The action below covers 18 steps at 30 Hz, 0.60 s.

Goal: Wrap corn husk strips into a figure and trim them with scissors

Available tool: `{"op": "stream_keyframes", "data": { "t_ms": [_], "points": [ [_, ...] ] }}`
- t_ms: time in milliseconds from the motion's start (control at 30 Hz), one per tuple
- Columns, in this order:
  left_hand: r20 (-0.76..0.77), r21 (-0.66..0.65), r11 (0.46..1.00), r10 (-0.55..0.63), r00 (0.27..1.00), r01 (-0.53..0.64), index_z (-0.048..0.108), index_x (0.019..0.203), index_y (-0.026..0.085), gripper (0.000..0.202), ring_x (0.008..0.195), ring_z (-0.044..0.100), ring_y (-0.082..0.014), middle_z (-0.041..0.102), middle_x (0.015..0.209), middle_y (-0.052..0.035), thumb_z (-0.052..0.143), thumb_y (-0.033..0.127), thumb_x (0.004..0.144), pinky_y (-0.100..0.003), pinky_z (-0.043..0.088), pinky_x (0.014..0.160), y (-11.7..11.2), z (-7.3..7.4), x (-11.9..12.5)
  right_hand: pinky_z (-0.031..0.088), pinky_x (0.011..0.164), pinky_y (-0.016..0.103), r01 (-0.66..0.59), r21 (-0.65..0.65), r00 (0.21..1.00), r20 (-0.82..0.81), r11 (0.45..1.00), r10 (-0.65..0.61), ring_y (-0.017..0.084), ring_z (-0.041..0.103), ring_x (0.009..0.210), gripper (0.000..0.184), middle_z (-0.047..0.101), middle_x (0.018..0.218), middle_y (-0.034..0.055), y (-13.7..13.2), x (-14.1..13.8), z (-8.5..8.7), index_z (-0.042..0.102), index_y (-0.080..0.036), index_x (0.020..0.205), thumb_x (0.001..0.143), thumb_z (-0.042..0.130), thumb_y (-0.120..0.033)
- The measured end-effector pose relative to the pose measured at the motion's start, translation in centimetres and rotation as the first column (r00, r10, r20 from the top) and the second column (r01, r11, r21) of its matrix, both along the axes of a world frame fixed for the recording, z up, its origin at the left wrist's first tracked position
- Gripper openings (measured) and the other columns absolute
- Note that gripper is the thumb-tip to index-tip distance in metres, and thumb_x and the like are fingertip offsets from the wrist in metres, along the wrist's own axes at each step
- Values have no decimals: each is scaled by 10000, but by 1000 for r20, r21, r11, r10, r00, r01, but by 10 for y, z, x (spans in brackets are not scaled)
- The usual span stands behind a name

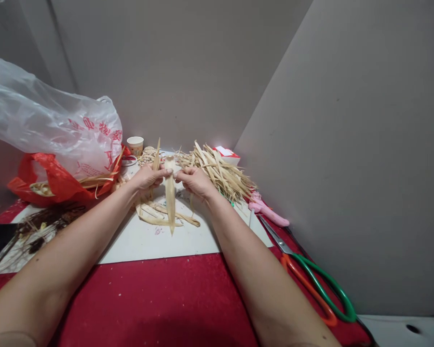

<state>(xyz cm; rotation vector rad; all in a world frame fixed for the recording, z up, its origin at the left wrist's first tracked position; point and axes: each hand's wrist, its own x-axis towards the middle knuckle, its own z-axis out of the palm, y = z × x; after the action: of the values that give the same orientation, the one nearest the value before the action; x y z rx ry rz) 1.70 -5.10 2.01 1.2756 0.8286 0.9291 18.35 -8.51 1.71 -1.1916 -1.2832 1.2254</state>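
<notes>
A pale dried husk leaf (170, 200) hangs upright between my two hands, its pointed end down over the white board. My left hand (149, 177) is closed, with the thumb pressed on the leaf's upper part. A second, narrower strip (156, 156) sticks up at the fingers of that hand. On the other side my right hand (197, 181) is closed in a pinch close to the leaf's right edge; the exact contact is too small to make out. Loose husk strips (152, 216) lie on the board below.
A heap of dried strips (220, 171) lies behind my right hand. Large scissors (304, 270) and a pink object (265, 209) are at the right. Plastic bags (58, 178), a paper cup (135, 144) and dark fibres (47, 224) are at the left. Grey walls (188, 72) enclose the table.
</notes>
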Motion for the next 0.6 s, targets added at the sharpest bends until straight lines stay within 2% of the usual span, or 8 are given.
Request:
{"op": "stream_keyframes", "data": {
  "t_ms": [100, 200, 333, 600],
  "points": [
    [11, -16, 999, -28, 1000, 28, 490, 684, 167, 419, 378, 262, -19, 349, 447, 102, 860, 306, 544, -170, 143, 385, 2, -1, -1, 133, 369, 191, 25, 9, 1000, -19, 1000, -25, 33, 232, 384, 206, 386, 437, -83, -1, 3, 1, 538, -174, 576, 595, 687, -316],
    [22, -18, 1000, -24, 999, 24, 482, 684, 172, 382, 377, 269, -21, 352, 450, 100, 833, 270, 571, -169, 149, 384, 2, -2, -2, 132, 372, 186, 49, 4, 998, -50, 999, -48, 34, 252, 393, 184, 415, 472, -77, -2, 3, 3, 541, -176, 604, 587, 674, -301],
    [26, -15, 1000, -8, 1000, 9, 483, 675, 169, 329, 376, 283, -20, 365, 450, 93, 797, 211, 585, -164, 153, 387, 0, 0, -2, 119, 377, 191, -5, 0, 997, -78, 1000, 5, 38, 229, 392, 200, 373, 458, -93, -4, 1, 2, 517, -188, 606, 589, 678, -305],
    [-32, -29, 999, 32, 999, -33, 469, 656, 174, 324, 367, 286, -20, 376, 449, 89, 787, 165, 593, -178, 151, 389, -6, 5, 1, 125, 389, 210, 5, 50, 1000, -10, 999, -4, 37, 206, 388, 224, 305, 424, -99, -4, 0, 0, 516, -185, 553, 583, 683, -331]
  ]
}}
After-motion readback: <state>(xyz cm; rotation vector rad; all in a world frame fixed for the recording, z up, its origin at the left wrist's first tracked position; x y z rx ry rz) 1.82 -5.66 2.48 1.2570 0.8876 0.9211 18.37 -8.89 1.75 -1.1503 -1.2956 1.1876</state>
